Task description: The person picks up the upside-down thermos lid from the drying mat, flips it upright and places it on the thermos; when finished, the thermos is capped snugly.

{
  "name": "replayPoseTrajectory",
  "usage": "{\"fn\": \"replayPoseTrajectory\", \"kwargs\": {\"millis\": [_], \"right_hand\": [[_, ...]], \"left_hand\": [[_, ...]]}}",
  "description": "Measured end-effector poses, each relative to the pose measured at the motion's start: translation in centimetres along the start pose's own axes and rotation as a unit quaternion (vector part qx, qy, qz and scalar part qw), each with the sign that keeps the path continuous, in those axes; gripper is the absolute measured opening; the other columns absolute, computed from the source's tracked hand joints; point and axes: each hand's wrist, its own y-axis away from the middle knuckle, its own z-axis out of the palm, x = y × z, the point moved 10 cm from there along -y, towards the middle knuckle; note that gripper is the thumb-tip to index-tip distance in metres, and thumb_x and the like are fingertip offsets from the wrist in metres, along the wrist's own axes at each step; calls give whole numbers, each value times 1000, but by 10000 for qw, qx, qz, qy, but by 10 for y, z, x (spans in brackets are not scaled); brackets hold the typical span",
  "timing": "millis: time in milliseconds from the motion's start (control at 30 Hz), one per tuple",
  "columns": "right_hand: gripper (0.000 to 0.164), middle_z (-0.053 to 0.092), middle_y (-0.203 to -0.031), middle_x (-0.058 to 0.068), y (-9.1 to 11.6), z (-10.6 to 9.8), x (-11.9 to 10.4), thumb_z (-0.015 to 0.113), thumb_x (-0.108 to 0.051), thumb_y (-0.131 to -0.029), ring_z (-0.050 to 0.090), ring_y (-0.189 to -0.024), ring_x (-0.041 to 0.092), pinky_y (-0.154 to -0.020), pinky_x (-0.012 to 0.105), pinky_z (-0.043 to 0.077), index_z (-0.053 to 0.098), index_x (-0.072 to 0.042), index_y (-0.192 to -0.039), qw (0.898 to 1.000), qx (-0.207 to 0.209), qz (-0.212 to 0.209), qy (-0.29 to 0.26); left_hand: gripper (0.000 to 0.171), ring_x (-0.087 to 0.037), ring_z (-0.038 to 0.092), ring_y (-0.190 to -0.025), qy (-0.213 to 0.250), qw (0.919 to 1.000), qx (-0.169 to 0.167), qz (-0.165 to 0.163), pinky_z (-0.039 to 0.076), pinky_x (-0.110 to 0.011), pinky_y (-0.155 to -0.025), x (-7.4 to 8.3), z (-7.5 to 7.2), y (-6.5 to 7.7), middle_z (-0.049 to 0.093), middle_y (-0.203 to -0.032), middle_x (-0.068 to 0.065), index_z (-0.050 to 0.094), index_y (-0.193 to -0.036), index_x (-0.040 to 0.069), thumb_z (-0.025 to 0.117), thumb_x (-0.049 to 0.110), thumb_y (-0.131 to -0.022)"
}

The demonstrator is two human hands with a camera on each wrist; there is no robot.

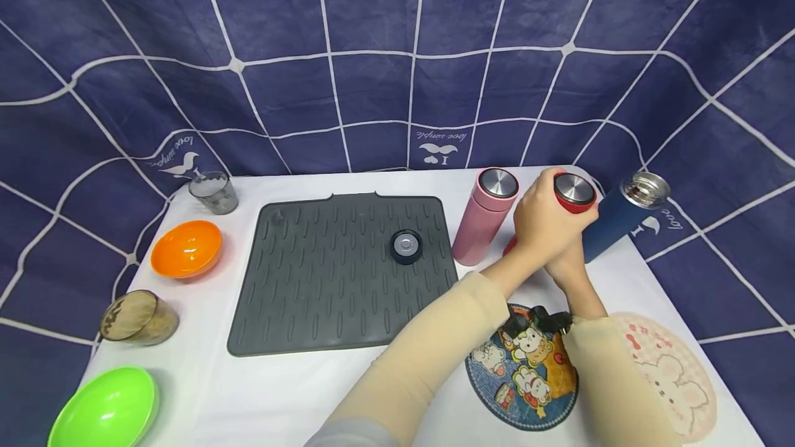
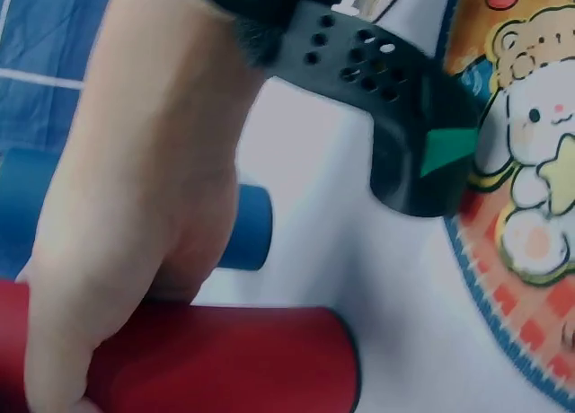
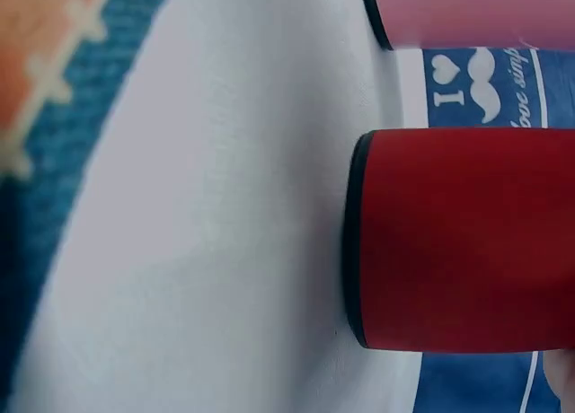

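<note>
A red thermos [image 1: 574,192] with a silver-topped lid stands on the right side of the table, between a pink thermos [image 1: 481,219] and a blue thermos [image 1: 621,216]. High up, around its lid end, my left hand [image 1: 539,216] grips it. My right hand [image 1: 566,264] holds the body lower down, partly hidden behind the left forearm. In the left wrist view, that right hand [image 2: 135,197] curls over the red body [image 2: 243,359]. The right wrist view has the red thermos's dark base [image 3: 357,242] near the white cloth. The blue thermos has no lid on its mouth.
A grey drying mat [image 1: 329,274] bears a round black lid [image 1: 406,247]. Along the left stand a clear glass [image 1: 214,193], an orange bowl [image 1: 186,249], a brownish glass [image 1: 139,318] and a green bowl [image 1: 105,409]. Two cartoon placemats [image 1: 522,378] lie by my forearms.
</note>
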Motion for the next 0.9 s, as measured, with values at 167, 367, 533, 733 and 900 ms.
{"fn": "replayPoseTrajectory", "kwargs": {"millis": [167,367,533,733,900], "right_hand": [[52,52,-124,14,-5,1,0,60,-27,-90,44,-112,12,-90,16,29,43,0,-130,9995,-93,41,287],[50,54,-112,-8,-6,0,2,68,-24,-85,44,-100,-5,-84,12,32,48,-5,-126,9997,-218,109,-45],[45,57,-95,-24,-3,3,9,76,-8,-76,52,-87,-3,-72,12,42,55,-17,-114,9959,-364,374,-743],[46,54,-98,-24,-1,6,11,73,-7,-78,50,-89,-4,-74,11,40,52,-18,-117,9953,-434,205,-837],[53,51,-111,-14,-2,7,9,66,-12,-85,44,-98,-8,-83,7,33,42,1,-131,9981,-481,-27,-392]], "left_hand": [[65,2,60,-90,149,9981,-572,183,44,-10,-71,1,4,-6,63,-106,16,51,-123,26,75,50,-67],[68,4,58,-88,349,9945,-976,159,42,-7,-71,0,9,-10,64,-105,18,52,-123,29,79,47,-63],[69,6,56,-84,584,9868,-1512,-42,39,-6,-68,-5,16,-10,63,-100,20,52,-123,32,82,45,-61],[72,4,57,-89,641,9851,-1571,-274,41,-8,-70,-8,15,-6,61,-106,20,49,-125,33,82,46,-62],[84,0,50,-116,427,9950,-875,243,41,-11,-89,5,-3,3,49,-129,12,37,-137,26,80,45,-67]]}}
